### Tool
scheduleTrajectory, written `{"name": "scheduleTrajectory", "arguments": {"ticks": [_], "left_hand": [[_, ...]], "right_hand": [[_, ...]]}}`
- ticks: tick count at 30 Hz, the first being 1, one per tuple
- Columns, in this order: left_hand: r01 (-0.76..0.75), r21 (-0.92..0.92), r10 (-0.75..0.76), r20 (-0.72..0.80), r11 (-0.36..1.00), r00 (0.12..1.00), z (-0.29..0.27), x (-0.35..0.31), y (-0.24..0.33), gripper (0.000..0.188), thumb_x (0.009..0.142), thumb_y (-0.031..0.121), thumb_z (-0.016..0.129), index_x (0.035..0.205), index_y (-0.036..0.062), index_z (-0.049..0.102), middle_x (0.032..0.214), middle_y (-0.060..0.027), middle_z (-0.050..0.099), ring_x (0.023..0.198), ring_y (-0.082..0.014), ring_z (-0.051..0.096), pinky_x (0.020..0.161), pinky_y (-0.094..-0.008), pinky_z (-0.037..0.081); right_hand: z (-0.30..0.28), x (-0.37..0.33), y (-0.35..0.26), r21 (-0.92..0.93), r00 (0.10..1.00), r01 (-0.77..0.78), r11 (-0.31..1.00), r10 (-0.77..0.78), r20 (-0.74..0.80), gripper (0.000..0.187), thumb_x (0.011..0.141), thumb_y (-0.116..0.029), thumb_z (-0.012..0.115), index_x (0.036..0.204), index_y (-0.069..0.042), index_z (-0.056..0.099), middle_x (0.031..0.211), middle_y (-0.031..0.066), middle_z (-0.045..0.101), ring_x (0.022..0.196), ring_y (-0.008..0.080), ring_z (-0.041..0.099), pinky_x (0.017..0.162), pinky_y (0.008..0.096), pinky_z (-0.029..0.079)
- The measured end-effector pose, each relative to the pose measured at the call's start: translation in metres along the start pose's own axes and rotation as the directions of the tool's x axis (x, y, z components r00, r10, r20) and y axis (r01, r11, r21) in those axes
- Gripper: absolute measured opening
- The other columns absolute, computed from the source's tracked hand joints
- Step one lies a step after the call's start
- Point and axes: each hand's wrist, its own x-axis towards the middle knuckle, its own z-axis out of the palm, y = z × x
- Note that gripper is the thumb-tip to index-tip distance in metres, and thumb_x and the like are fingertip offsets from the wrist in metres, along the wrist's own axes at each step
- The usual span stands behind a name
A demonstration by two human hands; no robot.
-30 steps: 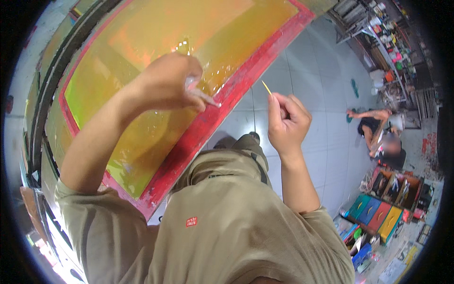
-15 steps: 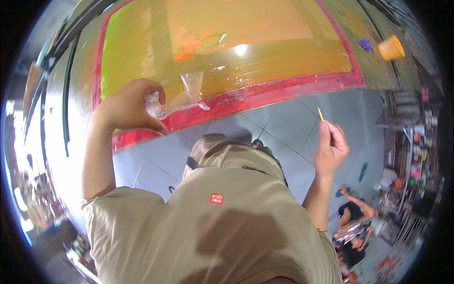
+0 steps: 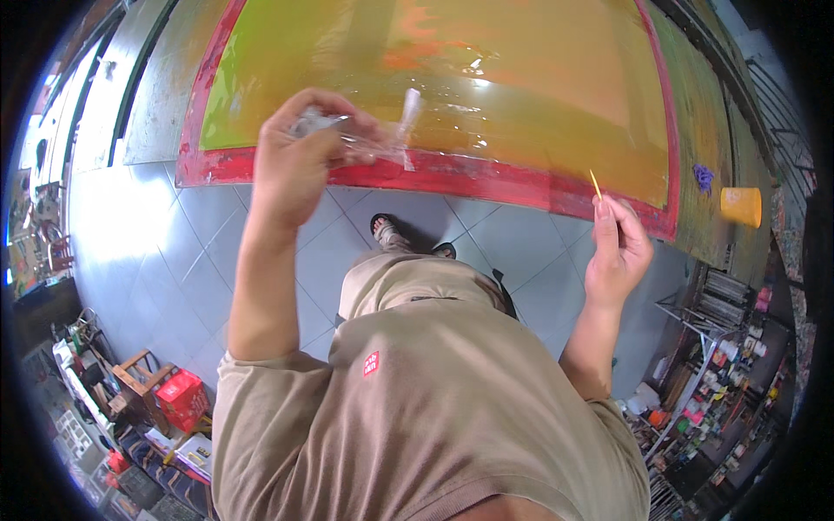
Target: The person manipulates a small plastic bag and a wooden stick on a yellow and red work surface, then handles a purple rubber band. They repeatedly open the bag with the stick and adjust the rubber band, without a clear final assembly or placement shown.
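My left hand (image 3: 300,169), blurred by motion, is closed around a crumpled piece of clear plastic film (image 3: 409,115). Its loose end stands up to the right of my fingers. Hand and film are over the near edge of a large flat panel with a red border (image 3: 486,170) and a glossy yellow-green and orange surface (image 3: 539,95). Over at the right, my right hand (image 3: 615,252) pinches a thin yellow stick (image 3: 596,183) between thumb and fingertips. The stick points up, its tip in front of the panel's red border; whether it touches cannot be told.
Right of the panel, a yellow-orange cup (image 3: 741,207) and a crumpled purple thing (image 3: 703,178) lie on the worktable. Shelves crowded with jars (image 3: 708,391) stand at lower right. A red box (image 3: 182,398) and wooden furniture are at lower left. Grey floor tiles (image 3: 208,252) surround my feet.
The view has turned. My left hand, still holding the film, has moved up and right, its fingers now more closed. The right hand keeps its pinch. A person at lower right is out of view.
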Motion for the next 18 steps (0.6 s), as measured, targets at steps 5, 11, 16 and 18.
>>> {"name": "scheduleTrajectory", "arguments": {"ticks": [5,11,16,18], "left_hand": [[-0.003,0.127,-0.002,0.040,0.992,0.999,0.016,0.011,-0.017,0.010,0.072,-0.005,0.051,0.079,0.0028,0.052,0.065,-0.0053,0.058,0.058,-0.0101,0.055,0.047,-0.0241,0.040],[-0.199,0.612,0.169,0.107,0.765,0.980,0.035,0.006,-0.024,0.028,0.069,0.018,0.070,0.085,0.0007,0.055,0.068,-0.0088,0.059,0.063,-0.0164,0.058,0.057,-0.0295,0.045],[-0.200,0.898,0.324,0.069,0.391,0.944,0.051,0.000,-0.034,0.024,0.073,0.019,0.072,0.092,0.0055,0.066,0.077,-0.0128,0.063,0.071,-0.0268,0.063,0.064,-0.0349,0.048],[-0.093,0.900,0.270,-0.029,0.427,0.962,0.054,-0.001,-0.039,0.015,0.074,0.016,0.069,0.089,0.0102,0.069,0.079,-0.0121,0.064,0.077,-0.0297,0.062,0.065,-0.0406,0.048]], "right_hand": [[0.024,0.037,0.007,-0.030,0.995,-0.054,0.998,0.057,0.077,0.009,0.087,0.000,0.063,0.092,0.007,0.066,0.081,0.0021,0.059,0.075,0.0066,0.051,0.066,0.0197,0.041],[0.043,0.074,0.005,-0.087,0.953,0.101,0.991,-0.071,0.295,0.008,0.088,-0.002,0.062,0.092,0.005,0.066,0.080,0.0014,0.059,0.075,0.0066,0.051,0.066,0.0205,0.040],[0.049,0.112,0.005,-0.108,0.820,0.180,0.978,-0.089,0.565,0.009,0.088,-0.004,0.062,0.092,0.003,0.067,0.075,0.0012,0.056,0.071,0.0072,0.050,0.063,0.0215,0.039],[0.048,0.128,0.006,-0.139,0.733,0.183,0.973,-0.041,0.679,0.010,0.087,-0.005,0.063,0.093,0.002,0.067,0.073,0.0016,0.056,0.069,0.0079,0.049,0.061,0.0222,0.038]]}}
